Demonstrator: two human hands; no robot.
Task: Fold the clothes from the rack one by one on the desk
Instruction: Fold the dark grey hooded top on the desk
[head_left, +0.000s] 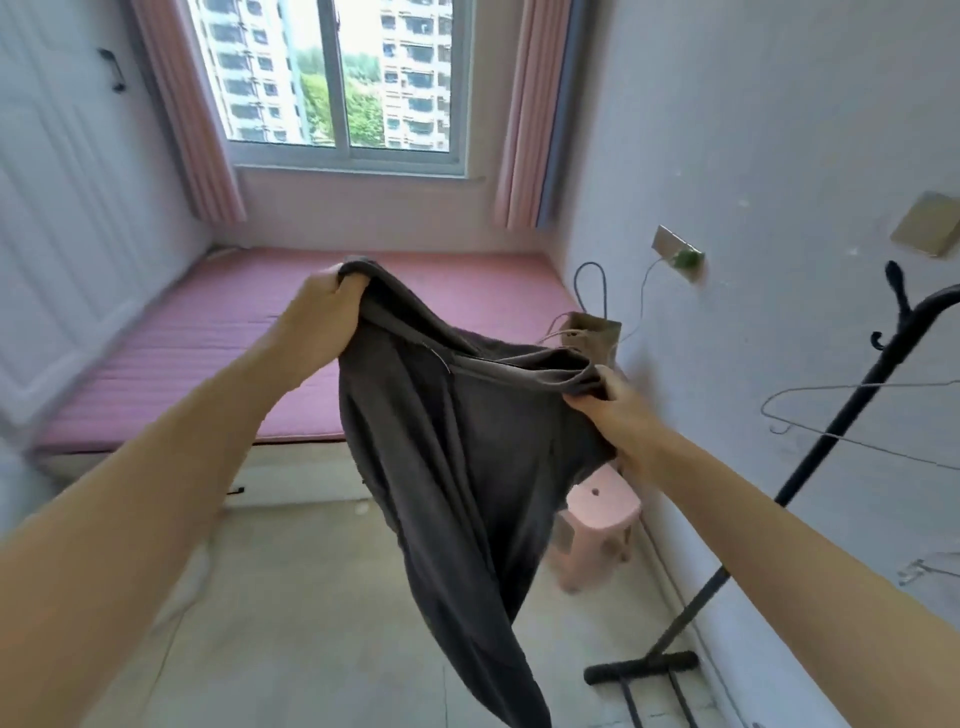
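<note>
The left hand (317, 306) and right hand (618, 410) each gripped the top edge of a dark grey garment (467, 467), which hung limp and creased.

left hand (324, 312) – bare | right hand (618, 415) – bare, sleeveless forearms

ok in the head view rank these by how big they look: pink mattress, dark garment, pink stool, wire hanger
1. pink mattress
2. dark garment, much nearer the camera, so the top two are unsure
3. wire hanger and pink stool look alike
</note>
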